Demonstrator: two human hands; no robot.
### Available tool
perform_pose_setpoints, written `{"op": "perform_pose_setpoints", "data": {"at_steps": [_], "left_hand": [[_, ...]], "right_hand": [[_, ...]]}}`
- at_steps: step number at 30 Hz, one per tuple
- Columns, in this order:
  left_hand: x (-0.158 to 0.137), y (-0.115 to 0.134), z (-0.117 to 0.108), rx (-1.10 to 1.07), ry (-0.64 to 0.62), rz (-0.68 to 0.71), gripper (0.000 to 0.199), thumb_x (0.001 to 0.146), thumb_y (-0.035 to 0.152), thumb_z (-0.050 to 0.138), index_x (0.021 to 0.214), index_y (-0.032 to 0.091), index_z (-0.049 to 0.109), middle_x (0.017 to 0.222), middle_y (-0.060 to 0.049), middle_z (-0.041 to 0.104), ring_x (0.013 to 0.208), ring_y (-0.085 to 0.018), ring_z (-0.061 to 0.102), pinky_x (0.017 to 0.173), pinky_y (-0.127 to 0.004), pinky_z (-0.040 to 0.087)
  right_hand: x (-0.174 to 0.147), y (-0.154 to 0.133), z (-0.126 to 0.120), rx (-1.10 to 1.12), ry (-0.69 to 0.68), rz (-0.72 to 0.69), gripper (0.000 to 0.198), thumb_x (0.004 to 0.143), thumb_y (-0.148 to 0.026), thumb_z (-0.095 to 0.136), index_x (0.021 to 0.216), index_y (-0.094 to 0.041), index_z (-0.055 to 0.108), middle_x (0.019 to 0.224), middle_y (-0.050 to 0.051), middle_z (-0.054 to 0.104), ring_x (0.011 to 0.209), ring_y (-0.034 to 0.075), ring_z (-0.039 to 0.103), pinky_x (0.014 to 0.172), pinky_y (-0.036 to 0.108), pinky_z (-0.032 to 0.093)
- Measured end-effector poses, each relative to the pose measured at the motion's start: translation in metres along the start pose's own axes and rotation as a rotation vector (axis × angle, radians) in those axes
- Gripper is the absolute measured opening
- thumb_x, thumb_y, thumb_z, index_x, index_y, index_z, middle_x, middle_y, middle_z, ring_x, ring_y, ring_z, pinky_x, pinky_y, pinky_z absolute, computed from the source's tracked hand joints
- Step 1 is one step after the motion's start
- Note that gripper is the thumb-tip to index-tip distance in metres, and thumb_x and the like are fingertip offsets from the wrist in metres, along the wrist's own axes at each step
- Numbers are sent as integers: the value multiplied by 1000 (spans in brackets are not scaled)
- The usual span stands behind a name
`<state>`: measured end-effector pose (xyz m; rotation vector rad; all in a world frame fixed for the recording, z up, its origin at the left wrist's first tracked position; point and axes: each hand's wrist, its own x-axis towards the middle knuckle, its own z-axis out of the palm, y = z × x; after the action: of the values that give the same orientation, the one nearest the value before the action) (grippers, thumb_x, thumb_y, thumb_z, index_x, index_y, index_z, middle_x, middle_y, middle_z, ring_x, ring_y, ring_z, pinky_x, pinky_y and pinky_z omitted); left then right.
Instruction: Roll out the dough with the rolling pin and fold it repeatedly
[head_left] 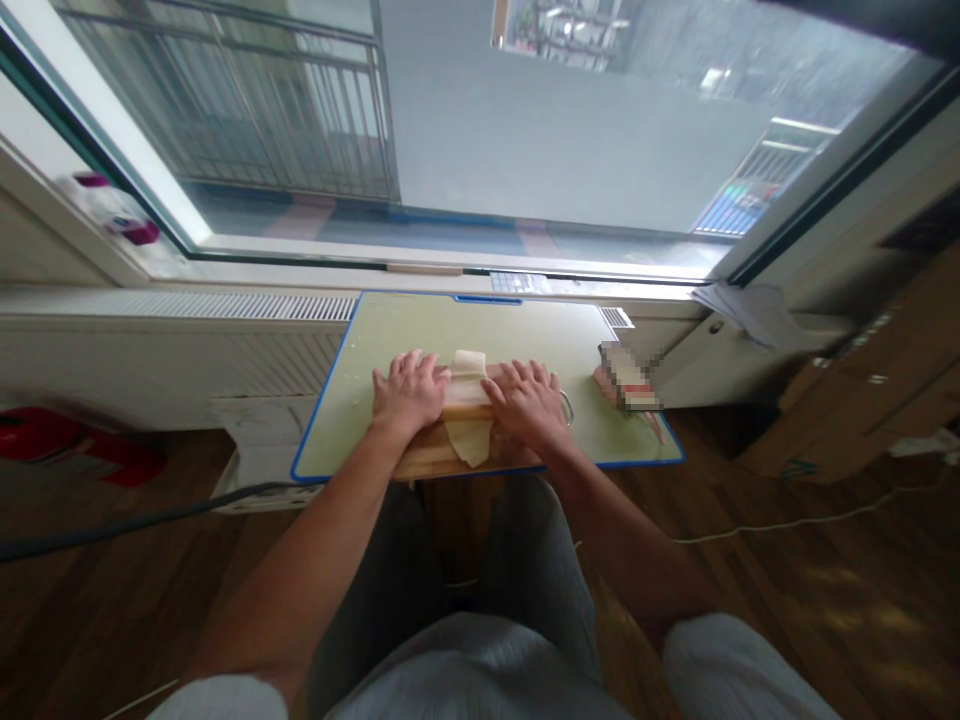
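Note:
My left hand [409, 390] lies palm down with spread fingers over the left part of a pale wooden rolling pin [465, 393]. On the pin's right part rests my right hand [526, 398], its fingers also stretched out and its thumb pointing inward. A thin sheet of dough [471, 440] passes beneath the pin between both hands, showing on the far side and the near side. Underneath is a wooden board [427, 460] with a metal handle on its right. My palms and forearms hide the pin's ends.
The board lies on a green cutting mat [405, 325] with a blue rim. A pixelated item [630, 378] lies at the mat's right. Beyond are a radiator [225, 303] and a window. A red fire extinguisher [75, 445] is at left, a cardboard box [862, 370] at right.

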<state>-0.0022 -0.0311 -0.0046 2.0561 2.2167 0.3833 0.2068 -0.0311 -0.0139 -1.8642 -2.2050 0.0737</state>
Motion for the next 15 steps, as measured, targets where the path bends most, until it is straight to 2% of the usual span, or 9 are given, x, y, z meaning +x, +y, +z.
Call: {"op": "perform_pose_setpoints", "data": {"at_steps": [3, 7, 11, 15], "left_hand": [[19, 0, 0, -21, 17, -16, 56, 106, 50, 39, 149, 24, 63, 165, -16, 55, 152, -36, 48, 125, -69, 35], [38, 0, 3, -30, 47, -16, 51, 106, 45, 38, 140, 20, 68, 153, -18, 63, 141, -36, 57, 121, -64, 41], [52, -1, 4, -27, 27, -35, 50, 106, 45, 39, 137, 21, 70, 152, -18, 64, 140, -36, 57, 121, -63, 40], [58, -1, 4, -21, 12, -33, 50, 105, 45, 39, 136, 21, 70, 152, -18, 64, 141, -36, 56, 121, -63, 39]], "right_hand": [[23, 1, 1, 40, 2, 28, 68, 110, -69, 38, 157, -24, 59, 165, 11, 56, 157, 38, 39, 128, 63, 29], [49, 1, 5, 71, 51, 26, 59, 111, -59, 40, 146, -21, 67, 152, 13, 66, 146, 34, 52, 124, 59, 36], [66, 3, 8, 69, 32, 32, 60, 109, -59, 42, 144, -17, 67, 150, 16, 67, 141, 33, 55, 120, 54, 41], [75, 5, 10, 37, -11, 26, 51, 109, -48, 43, 143, -20, 67, 149, 15, 67, 139, 32, 56, 118, 49, 43]]}}
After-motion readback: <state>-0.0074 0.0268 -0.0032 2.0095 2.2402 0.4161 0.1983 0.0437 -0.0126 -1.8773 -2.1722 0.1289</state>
